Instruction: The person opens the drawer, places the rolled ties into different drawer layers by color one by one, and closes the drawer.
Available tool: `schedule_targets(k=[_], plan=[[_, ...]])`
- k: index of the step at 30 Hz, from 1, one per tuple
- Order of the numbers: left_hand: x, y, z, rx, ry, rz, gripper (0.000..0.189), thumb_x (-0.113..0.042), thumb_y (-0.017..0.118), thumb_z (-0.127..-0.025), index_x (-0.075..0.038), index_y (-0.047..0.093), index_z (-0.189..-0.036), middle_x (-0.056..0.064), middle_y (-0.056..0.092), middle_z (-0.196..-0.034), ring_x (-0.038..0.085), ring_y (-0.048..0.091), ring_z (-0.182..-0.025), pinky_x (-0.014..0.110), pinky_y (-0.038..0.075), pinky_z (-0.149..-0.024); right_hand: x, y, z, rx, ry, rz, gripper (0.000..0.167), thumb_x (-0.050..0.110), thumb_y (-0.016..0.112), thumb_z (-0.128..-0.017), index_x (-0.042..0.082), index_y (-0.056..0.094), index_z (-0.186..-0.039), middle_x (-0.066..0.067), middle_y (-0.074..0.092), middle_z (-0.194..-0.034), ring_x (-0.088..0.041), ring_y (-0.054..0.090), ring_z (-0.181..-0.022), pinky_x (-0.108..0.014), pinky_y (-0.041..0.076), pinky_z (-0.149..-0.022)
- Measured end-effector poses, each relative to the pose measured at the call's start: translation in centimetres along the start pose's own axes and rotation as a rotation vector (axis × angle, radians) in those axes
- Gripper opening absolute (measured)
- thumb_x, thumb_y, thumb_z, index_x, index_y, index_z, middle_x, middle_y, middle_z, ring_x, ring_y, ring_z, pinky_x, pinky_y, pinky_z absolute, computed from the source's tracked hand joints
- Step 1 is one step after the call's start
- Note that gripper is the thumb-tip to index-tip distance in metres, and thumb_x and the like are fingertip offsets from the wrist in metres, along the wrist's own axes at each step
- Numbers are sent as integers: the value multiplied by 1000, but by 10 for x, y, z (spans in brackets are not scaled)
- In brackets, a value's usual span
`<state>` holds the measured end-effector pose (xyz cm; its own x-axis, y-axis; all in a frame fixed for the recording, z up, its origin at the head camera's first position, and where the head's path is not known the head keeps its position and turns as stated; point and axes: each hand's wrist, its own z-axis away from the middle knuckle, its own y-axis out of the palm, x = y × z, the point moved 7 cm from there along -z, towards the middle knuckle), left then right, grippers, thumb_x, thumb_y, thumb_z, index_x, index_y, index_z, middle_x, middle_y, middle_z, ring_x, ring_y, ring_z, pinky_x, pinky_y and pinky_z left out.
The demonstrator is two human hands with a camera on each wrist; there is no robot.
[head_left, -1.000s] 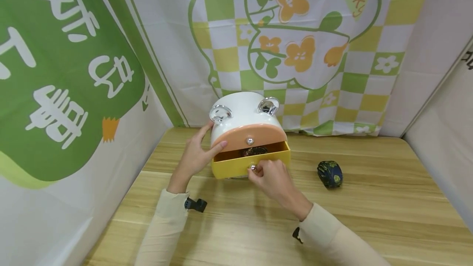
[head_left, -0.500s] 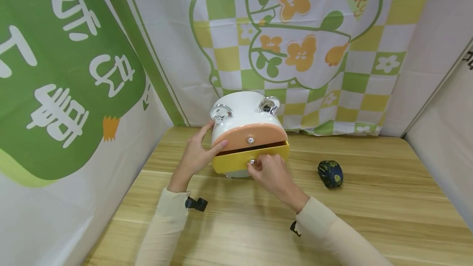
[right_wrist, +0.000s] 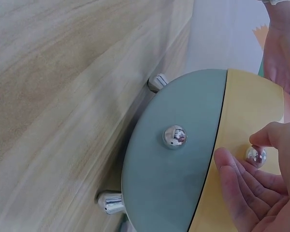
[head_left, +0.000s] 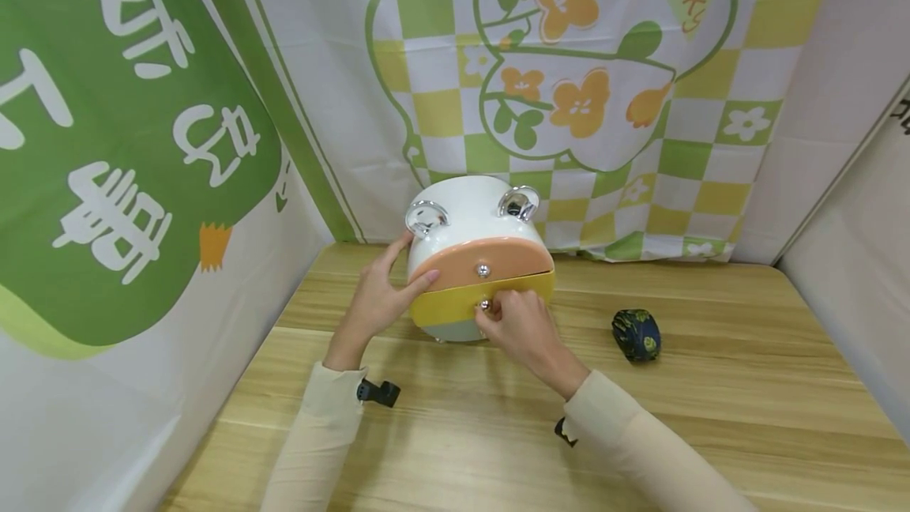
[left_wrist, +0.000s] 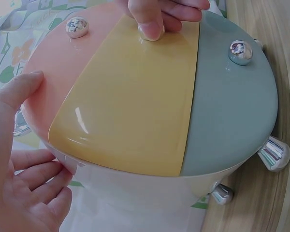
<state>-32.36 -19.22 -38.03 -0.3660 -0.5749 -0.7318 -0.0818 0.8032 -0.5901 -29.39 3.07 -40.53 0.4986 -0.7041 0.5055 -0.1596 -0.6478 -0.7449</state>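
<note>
A small rounded drawer cabinet (head_left: 469, 208) with a white body and two silver ear shapes on top stands on the table. Its front has a peach drawer (head_left: 522, 257), a yellow drawer (head_left: 441, 309) below it and a grey-green drawer (left_wrist: 232, 106) at the bottom, all flush. My left hand (head_left: 373, 299) holds the cabinet's left side, thumb on the peach front and fingers against the white side. At the yellow drawer, my right hand (head_left: 526, 330) has thumb and fingers around the silver knob (right_wrist: 255, 156). The drawer's inside is hidden.
A dark blue bundle with a yellow-green pattern (head_left: 636, 336) lies on the wooden table (head_left: 746, 370), right of the cabinet. Printed cloth (head_left: 434, 6) hangs close behind. Short silver feet (left_wrist: 274, 153) hold the cabinet up.
The yellow drawer, open a second ago with a dark item showing inside, has slid back into the cabinet and is closed. My right hand moved in with its knob; my left hand stayed put.
</note>
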Motion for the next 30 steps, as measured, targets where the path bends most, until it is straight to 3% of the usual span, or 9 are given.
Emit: schedule_targets(k=[20, 30], plan=[[0, 1, 0, -5, 31, 7, 90, -56, 74, -95, -16, 36, -166, 9, 42, -169, 34, 37, -158, 61, 32, -128, -3, 1, -1, 32, 27, 6, 42, 21, 76, -93, 16, 52, -59, 11, 43, -50, 1, 32, -44, -14, 23, -41], [1, 2, 0, 0, 22, 13, 89, -56, 74, -95, -18, 35, -166, 9, 41, -169, 34, 37, -158, 62, 33, -128, -8, 9, 15, 51, 27, 33, 41, 26, 84, -90, 10, 56, -65, 8, 45, -54, -2, 34, -46, -17, 28, -44]])
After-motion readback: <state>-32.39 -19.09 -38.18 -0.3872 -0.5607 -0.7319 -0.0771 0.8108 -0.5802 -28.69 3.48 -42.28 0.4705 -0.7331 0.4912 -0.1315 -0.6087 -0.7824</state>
